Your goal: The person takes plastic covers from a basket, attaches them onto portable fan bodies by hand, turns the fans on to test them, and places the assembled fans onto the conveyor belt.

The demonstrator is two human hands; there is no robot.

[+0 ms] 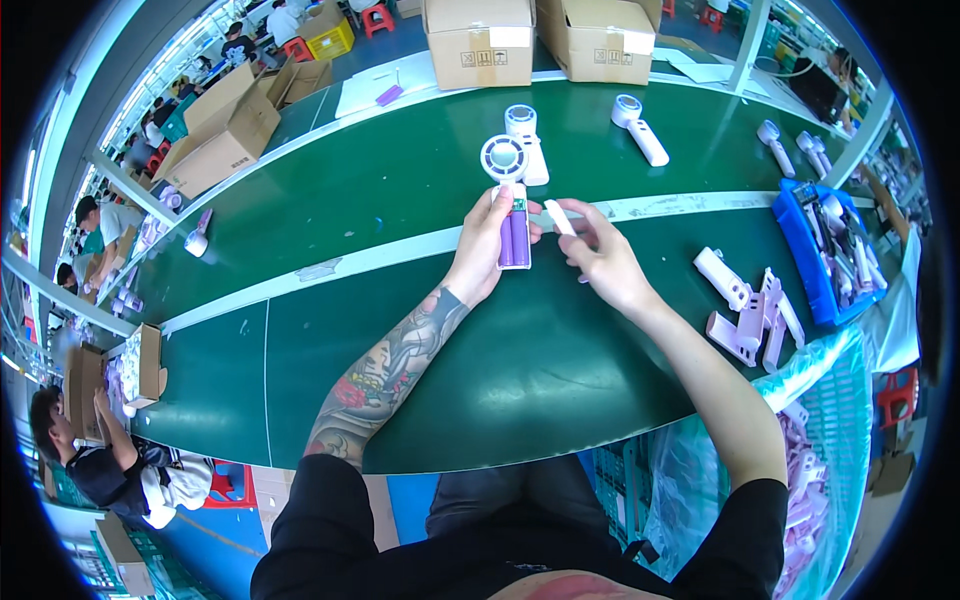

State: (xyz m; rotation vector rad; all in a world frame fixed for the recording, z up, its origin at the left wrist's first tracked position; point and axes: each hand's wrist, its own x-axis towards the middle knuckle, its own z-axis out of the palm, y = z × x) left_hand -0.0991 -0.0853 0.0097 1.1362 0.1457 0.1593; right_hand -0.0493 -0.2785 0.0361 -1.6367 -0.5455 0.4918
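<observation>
A: Your left hand (480, 240) is wrapped around a handheld fan (513, 245), gripping it by the handle, with the round head beyond your fingers.

B: Its handle is uncovered: two purple cells (514, 242) and a green circuit board (520, 204) show right beside your thumb.

A: And your right?

B: Your right hand (605, 262) is half closed, near the left, pinching a slim white piece (559, 217) between thumb and fingers, just right of the fan and apart from it.

A: Past your left hand, another fan (537, 162) lies on the green table (400, 180).

B: Out right of your right hand, pale handle-shaped parts (722, 278) lie near a filled blue bin (797, 252).
</observation>
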